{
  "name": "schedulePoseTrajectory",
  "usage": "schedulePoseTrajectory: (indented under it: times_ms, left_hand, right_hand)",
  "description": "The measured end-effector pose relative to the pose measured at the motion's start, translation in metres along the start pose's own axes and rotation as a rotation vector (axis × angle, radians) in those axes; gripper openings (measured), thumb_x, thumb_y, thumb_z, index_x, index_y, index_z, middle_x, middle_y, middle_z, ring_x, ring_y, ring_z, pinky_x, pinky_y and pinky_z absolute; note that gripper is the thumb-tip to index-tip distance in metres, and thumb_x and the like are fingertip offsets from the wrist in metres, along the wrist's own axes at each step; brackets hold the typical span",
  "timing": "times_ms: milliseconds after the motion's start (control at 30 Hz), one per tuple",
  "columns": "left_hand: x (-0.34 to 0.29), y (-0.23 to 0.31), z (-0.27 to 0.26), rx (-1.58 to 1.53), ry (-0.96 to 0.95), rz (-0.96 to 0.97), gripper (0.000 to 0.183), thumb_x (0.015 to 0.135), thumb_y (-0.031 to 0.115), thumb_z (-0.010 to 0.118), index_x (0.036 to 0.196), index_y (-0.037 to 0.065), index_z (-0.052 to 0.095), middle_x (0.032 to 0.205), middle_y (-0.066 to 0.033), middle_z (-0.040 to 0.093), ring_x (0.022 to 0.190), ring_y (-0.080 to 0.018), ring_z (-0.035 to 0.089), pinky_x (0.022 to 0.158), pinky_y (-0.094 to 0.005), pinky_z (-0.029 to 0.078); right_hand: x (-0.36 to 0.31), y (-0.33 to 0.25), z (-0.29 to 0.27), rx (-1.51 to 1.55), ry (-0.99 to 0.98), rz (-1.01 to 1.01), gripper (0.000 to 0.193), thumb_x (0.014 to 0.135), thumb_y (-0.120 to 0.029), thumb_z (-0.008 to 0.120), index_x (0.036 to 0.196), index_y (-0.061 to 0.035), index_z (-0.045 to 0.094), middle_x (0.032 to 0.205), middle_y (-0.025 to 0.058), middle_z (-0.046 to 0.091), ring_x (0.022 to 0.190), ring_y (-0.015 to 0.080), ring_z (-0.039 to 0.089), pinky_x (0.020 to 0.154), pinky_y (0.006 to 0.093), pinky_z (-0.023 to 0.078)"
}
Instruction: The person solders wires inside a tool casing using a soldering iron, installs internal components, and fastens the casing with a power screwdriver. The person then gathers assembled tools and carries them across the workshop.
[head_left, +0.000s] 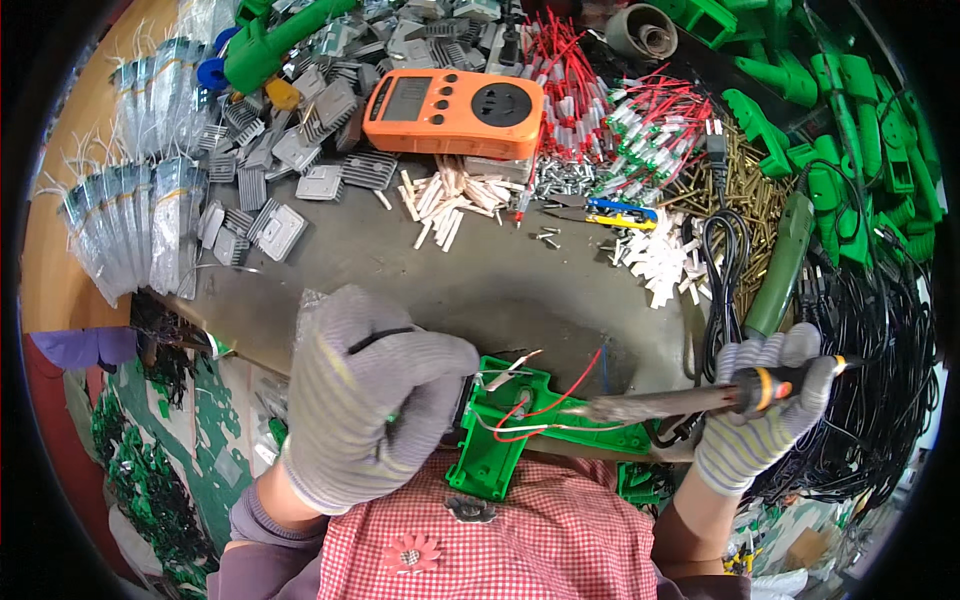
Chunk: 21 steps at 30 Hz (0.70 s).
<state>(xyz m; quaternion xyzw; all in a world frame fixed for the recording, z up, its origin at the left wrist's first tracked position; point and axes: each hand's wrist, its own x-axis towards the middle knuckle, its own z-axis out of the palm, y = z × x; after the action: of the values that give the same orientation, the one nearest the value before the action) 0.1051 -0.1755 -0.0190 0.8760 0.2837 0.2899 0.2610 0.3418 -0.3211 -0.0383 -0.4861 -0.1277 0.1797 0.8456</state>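
Observation:
My left hand (pixel 370 400), in a grey knit glove, grips the left end of a green plastic housing (pixel 500 450) held against my lap at the bench's near edge. Red and white wires (pixel 540 405) loop across the housing's open inside. My right hand (pixel 765 410), gloved the same way, holds a soldering iron (pixel 690 400) by its black and orange handle. The iron's dark, crusted tip points left and rests over the housing near the white wires.
An orange meter (pixel 455 110) lies at the back of the grey bench (pixel 500 280). Around it lie metal heat sinks (pixel 270 170), white sleeves (pixel 445 200), red-wired parts (pixel 640 120), brass pins, cutters (pixel 610 212), black cords (pixel 725 270) and green housings (pixel 850 130). Bagged parts (pixel 140 220) are stacked at left.

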Motion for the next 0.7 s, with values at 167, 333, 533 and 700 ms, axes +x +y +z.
schedulePoseTrajectory:
  times_ms: [167, 333, 533, 700]
  left_hand:
    - [0.005, -0.009, 0.007, 0.008, -0.081, 0.027, 0.022, 0.072, 0.008, 0.072, 0.094, 0.013, 0.069, 0.08, -0.0092, 0.053, 0.075, -0.03, 0.055, 0.064, -0.0418, 0.042]
    - [0.008, -0.01, 0.01, 0.031, -0.034, 0.043, 0.023, 0.073, -0.005, 0.069, 0.09, 0.01, 0.067, 0.077, -0.0042, 0.058, 0.071, -0.0245, 0.05, 0.063, -0.0361, 0.04]
    - [0.01, -0.013, 0.013, 0.042, -0.043, 0.052, 0.021, 0.073, -0.004, 0.07, 0.09, 0.01, 0.067, 0.076, -0.0046, 0.056, 0.07, -0.0247, 0.05, 0.063, -0.0368, 0.04]
    - [0.014, -0.011, 0.014, 0.029, -0.057, 0.055, 0.019, 0.074, 0.0, 0.07, 0.09, 0.01, 0.067, 0.075, -0.0051, 0.056, 0.071, -0.0251, 0.05, 0.064, -0.0378, 0.04]
  right_hand:
    - [-0.009, 0.017, 0.014, -0.027, 0.072, 0.04, 0.036, 0.1, -0.041, 0.055, 0.087, -0.0081, 0.048, 0.061, -0.0015, 0.043, 0.041, 0.0079, 0.036, 0.042, 0.024, 0.032]
    - [-0.005, 0.022, 0.01, -0.046, -0.009, 0.042, 0.037, 0.1, -0.042, 0.054, 0.088, -0.007, 0.05, 0.054, -0.0024, 0.039, 0.039, 0.0057, 0.034, 0.04, 0.0213, 0.03]
    - [-0.003, 0.024, 0.011, -0.043, -0.008, 0.038, 0.037, 0.1, -0.042, 0.054, 0.089, -0.0067, 0.051, 0.053, -0.0025, 0.038, 0.039, 0.0058, 0.033, 0.04, 0.0212, 0.031]
    - [-0.002, 0.026, 0.012, -0.033, 0.033, 0.023, 0.036, 0.101, -0.041, 0.054, 0.09, -0.0062, 0.051, 0.058, -0.0012, 0.042, 0.039, 0.0062, 0.035, 0.04, 0.0217, 0.033]
